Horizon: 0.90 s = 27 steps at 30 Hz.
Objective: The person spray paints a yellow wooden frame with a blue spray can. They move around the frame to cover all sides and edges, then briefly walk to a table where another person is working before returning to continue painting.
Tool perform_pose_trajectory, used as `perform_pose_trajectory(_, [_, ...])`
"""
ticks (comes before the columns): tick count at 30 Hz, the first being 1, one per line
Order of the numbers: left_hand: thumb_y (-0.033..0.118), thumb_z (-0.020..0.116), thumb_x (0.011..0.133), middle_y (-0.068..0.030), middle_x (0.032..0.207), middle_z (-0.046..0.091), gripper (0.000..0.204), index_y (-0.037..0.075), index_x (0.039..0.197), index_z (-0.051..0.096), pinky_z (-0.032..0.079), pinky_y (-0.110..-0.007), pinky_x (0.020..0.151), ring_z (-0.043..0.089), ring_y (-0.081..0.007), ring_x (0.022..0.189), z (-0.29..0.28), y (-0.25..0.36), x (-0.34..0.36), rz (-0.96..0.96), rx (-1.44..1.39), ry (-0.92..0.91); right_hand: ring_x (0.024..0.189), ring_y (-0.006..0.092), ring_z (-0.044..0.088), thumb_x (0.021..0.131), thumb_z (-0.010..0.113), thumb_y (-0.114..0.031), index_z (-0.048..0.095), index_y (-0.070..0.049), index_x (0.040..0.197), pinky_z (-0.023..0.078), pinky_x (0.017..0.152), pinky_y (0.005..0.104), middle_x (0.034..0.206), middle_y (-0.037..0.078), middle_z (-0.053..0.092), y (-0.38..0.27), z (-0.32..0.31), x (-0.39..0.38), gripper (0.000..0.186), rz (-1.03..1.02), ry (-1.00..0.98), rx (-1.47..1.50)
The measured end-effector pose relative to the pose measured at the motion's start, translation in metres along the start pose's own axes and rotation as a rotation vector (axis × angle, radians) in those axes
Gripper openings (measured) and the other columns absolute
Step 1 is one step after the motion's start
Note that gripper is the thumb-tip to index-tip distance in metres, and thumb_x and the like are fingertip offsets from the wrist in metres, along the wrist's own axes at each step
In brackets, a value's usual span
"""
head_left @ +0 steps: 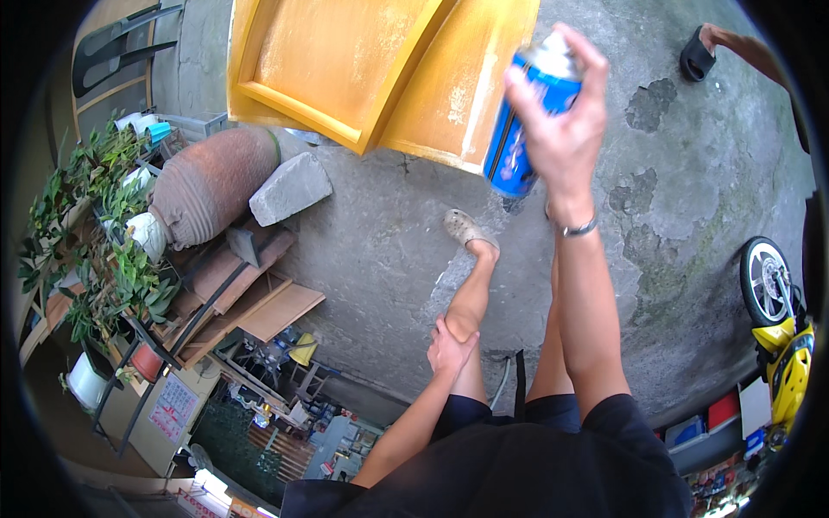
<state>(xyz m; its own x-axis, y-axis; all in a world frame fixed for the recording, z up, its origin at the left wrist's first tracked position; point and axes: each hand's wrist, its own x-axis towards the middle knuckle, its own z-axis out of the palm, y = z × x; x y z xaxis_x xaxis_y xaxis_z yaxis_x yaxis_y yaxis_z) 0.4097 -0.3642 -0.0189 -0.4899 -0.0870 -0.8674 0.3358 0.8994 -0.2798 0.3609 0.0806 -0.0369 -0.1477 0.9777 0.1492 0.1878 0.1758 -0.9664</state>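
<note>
Two hands show in our view, and only one holds anything. Our right hand [566,129] is raised over the concrete floor [389,250] and closed around a blue spray can [522,129]. The fingers [527,95] wrap the can's upper half from the right side, and one fingertip lies across the white cap at the top. The can's lower half sticks out below and to the left of the fingers, tilted, with its base toward the floor. A band [579,229] sits on that wrist.

The can hangs just in front of the edge of a yellow wooden panel [345,60] that lies on the floor ahead of us. The panel has a raised frame, and pale worn patches show on the part nearest the can. We cannot tell whether the nozzle is pressed.

Our left hand [451,345] holds nothing. It rests on our left knee, fingers curled loosely over it, well apart from the can. The left leg stretches forward to a foot in a pale sandal [465,229] set on the floor below the panel.

To the left lie a grey stone block [289,186] and a big clay jar [211,181] on its side, touching each other, with potted plants [104,233] and wooden boards [250,302] beyond. A yellow motorbike [781,337] stands at the right edge. Another person's foot in a dark sandal [704,52] shows at the upper right.
</note>
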Motion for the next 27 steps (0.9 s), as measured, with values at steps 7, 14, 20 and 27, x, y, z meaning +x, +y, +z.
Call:
perform_pose_trajectory(7, [0.056,0.079,0.078,-0.0294,0.136,0.056,0.107,0.010,0.157,0.023,0.053,-0.054,0.098,0.065,-0.0462,0.115,0.005,-0.025,0.008,0.026,-0.018,0.011,0.098,0.0291,0.070,0.080,0.086,-0.018,0.053,-0.004,0.135,0.057,0.087,0.0384,0.114,0.019,0.066,-0.051,0.012,-0.133,0.065,0.118,-0.329,0.034])
perform_pose_trajectory(14, [0.055,0.079,0.078,-0.0295,0.137,0.056,0.106,0.011,0.158,0.024,0.053,-0.054,0.098,0.065,-0.0454,0.116,0.006,-0.035,0.011,0.018,-0.046,-0.004,0.101,0.0329,0.069,0.079,0.087,-0.021,0.057,-0.005,0.136,0.056,0.087,0.0407,0.115,0.019,0.065,-0.075,0.018,-0.182,0.066,0.163,-0.465,0.087])
perform_pose_trajectory(20, [0.054,0.079,0.078,-0.0282,0.138,0.056,0.105,0.012,0.158,0.025,0.053,-0.053,0.099,0.066,-0.0459,0.114,0.010,-0.043,0.010,0.033,-0.071,0.026,0.094,0.0253,0.069,0.085,0.084,-0.026,0.052,-0.004,0.137,0.056,0.083,0.0371,0.106,0.014,0.067,-0.019,0.024,-0.059,0.065,-0.101,0.047,-0.089])
perform_pose_trajectory(27, [0.054,0.079,0.079,-0.0280,0.137,0.057,0.104,0.013,0.158,0.026,0.054,-0.053,0.096,0.066,-0.0464,0.112,0.014,-0.048,0.013,0.059,-0.062,0.059,0.090,0.0301,0.069,0.082,0.085,-0.025,0.054,-0.004,0.132,0.056,0.082,0.0381,0.102,0.015,0.067,-0.016,0.028,-0.088,0.063,-0.051,0.081,0.007])
